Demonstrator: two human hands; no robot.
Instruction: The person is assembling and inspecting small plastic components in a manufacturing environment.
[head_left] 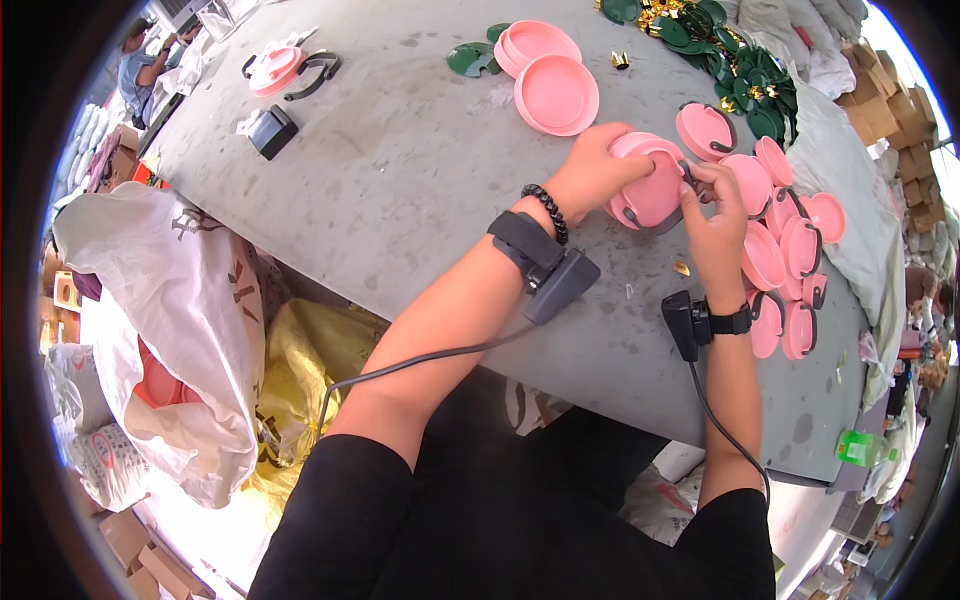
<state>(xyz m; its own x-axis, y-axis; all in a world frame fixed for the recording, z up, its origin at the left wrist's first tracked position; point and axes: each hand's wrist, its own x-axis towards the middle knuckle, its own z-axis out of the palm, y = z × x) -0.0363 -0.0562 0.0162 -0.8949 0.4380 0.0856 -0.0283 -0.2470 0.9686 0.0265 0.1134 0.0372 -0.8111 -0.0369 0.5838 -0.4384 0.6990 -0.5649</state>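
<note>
Above the grey table, a round pink lid (655, 196) with a dark carry loop along its edge is between my hands. My left hand (598, 172) is closed on its left side, thumb over the top. At the lid's right edge, the fingers of my right hand (716, 212) pinch the dark loop where it meets the rim. Part of the loop is hidden by my fingers. Just right of my right hand lies a group of similar pink lids (800, 245), many with dark loops. Beyond my left hand sit a few plain pink lids (557, 95).
Dark green discs and gold clips (700, 40) are piled at the far right. A pink lid (275, 70), a loose dark loop (318, 75) and a small black box (272, 132) lie far left. A white sack (185, 330) hangs by the table's left edge. A green bottle (862, 448) is right.
</note>
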